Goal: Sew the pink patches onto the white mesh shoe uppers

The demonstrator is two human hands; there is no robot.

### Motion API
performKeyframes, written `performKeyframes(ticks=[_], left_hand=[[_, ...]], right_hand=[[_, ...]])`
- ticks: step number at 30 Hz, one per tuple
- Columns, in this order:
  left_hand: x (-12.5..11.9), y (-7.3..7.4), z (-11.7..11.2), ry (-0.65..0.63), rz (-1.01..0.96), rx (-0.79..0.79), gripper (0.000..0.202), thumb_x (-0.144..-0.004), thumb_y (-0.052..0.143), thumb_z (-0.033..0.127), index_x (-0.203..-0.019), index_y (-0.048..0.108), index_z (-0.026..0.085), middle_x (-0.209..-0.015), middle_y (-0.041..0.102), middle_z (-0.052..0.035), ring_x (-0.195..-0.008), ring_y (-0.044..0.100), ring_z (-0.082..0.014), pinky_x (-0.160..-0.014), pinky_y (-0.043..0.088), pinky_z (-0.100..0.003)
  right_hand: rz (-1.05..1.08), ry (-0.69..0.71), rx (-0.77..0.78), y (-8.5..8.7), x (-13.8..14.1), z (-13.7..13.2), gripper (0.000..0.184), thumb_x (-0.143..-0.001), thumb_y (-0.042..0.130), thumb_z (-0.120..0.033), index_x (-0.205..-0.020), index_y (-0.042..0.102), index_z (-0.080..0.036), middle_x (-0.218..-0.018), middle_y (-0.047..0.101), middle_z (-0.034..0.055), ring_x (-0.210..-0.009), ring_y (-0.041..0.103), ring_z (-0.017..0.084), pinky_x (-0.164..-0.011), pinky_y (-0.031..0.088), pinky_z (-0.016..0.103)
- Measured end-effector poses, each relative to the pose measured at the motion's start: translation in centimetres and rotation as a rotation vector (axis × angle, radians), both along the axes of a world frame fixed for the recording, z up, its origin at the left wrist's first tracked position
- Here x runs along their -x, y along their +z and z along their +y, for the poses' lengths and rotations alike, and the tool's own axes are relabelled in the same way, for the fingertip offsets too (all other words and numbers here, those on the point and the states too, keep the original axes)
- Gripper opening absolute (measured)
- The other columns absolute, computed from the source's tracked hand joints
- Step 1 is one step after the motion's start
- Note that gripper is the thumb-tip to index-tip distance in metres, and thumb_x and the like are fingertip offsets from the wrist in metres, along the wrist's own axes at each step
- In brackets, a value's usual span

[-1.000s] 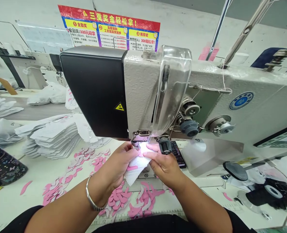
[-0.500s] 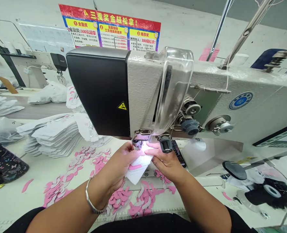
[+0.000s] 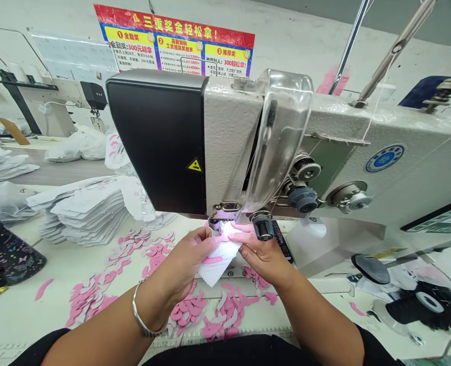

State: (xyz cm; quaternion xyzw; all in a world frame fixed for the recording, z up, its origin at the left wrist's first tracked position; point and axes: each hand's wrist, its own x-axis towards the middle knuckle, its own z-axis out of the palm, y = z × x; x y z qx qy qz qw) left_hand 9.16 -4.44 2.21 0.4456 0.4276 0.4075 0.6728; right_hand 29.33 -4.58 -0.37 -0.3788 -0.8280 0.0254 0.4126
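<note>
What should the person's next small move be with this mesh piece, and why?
Probably ease the white mesh piece further under the sewing machine's presser foot: its top edge sits right at the foot, and the left hand and right hand grip it from either side, with the pink strip on it.

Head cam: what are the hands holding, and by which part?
The left hand and right hand pinch a white mesh fabric piece by its upper end, near the presser foot.

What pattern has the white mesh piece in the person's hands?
The white mesh piece shows a fine grid with one pink strip; head view.
</note>
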Motion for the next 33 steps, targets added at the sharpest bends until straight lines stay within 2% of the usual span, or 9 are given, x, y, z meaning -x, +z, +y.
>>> performKeyframes(ticks=[6, 10, 16, 22, 26, 30, 33], left_hand=[[0.1, 0.1, -0.3, -0.007, -0.005, -0.008, 0.029, -0.076, 0.076, 0.035, -0.074, 0.053, 0.018, -0.069, 0.053, 0.0011, -0.059, 0.048, -0.0109, -0.052, 0.036, -0.021], [0.3, 0.0, -0.1, -0.009, -0.014, -0.031, 0.029, -0.075, 0.076, 0.031, -0.072, 0.05, 0.018, -0.068, 0.05, 0.0027, -0.058, 0.046, -0.0096, -0.051, 0.036, -0.019], [1.5, 0.2, 0.9, -0.064, 0.0, -0.01, 0.027, -0.075, 0.078, 0.031, -0.073, 0.055, 0.017, -0.067, 0.054, 0.0013, -0.057, 0.051, -0.0111, -0.05, 0.039, -0.02], [2.7, 0.3, 2.0, -0.075, -0.037, -0.03, 0.027, -0.07, 0.086, 0.03, -0.076, 0.063, 0.017, -0.071, 0.061, 0.0002, -0.06, 0.056, -0.0104, -0.054, 0.044, -0.018], [3.0, 0.9, 3.2, -0.046, -0.018, -0.053, 0.027, -0.064, 0.09, 0.028, -0.077, 0.07, 0.016, -0.076, 0.068, -0.0043, -0.066, 0.063, -0.0152, -0.062, 0.051, -0.023], [3.2, 1.6, 4.6, -0.082, 0.048, -0.048, 0.032, -0.058, 0.093, 0.035, -0.075, 0.075, 0.014, -0.08, 0.073, -0.0129, -0.07, 0.066, -0.023, -0.062, 0.054, -0.029], [3.4, 1.6, 5.1, -0.072, 0.021, -0.034, 0.038, -0.054, 0.094, 0.037, -0.078, 0.077, 0.013, -0.086, 0.074, -0.0151, -0.074, 0.067, -0.0265, -0.065, 0.055, -0.032]], right_hand=[[-0.008, -0.003, 0.04, -0.1, -0.3, 0.1, 0.022, -0.096, 0.049, -0.027, -0.091, 0.071, -0.025, -0.086, 0.063, 0.0033, -0.087, 0.058, 0.02, -0.091, 0.047, 0.039], [-0.014, -0.006, 0.054, -0.1, -0.3, 0.2, 0.02, -0.095, 0.052, -0.023, -0.1, 0.071, -0.026, -0.099, 0.067, 0.004, -0.099, 0.061, 0.02, -0.095, 0.047, 0.039], [-0.012, -0.045, 0.017, 0.1, 0.3, -0.4, 0.02, -0.096, 0.052, -0.027, -0.096, 0.073, -0.026, -0.104, 0.066, 0.0052, -0.101, 0.06, 0.022, -0.094, 0.048, 0.042], [-0.048, -0.136, -0.036, -0.2, 0.8, -1.2, 0.027, -0.097, 0.051, -0.026, -0.117, 0.07, -0.028, -0.109, 0.062, 0.0083, -0.103, 0.058, 0.024, -0.093, 0.049, 0.044], [-0.137, -0.245, -0.085, -0.5, 1.9, -2.2, 0.034, -0.096, 0.052, -0.023, -0.126, 0.065, -0.03, -0.104, 0.064, 0.0091, -0.105, 0.058, 0.027, -0.093, 0.049, 0.046], [-0.269, -0.325, -0.137, -0.3, 3.2, -3.6, 0.038, -0.096, 0.052, -0.025, -0.134, 0.058, -0.021, -0.099, 0.066, 0.0124, -0.106, 0.058, 0.031, -0.092, 0.048, 0.048], [-0.297, -0.351, -0.128, -0.1, 3.5, -4.0, 0.039, -0.096, 0.053, -0.027, -0.135, 0.057, -0.021, -0.099, 0.065, 0.0128, -0.107, 0.058, 0.032, -0.092, 0.048, 0.049]])
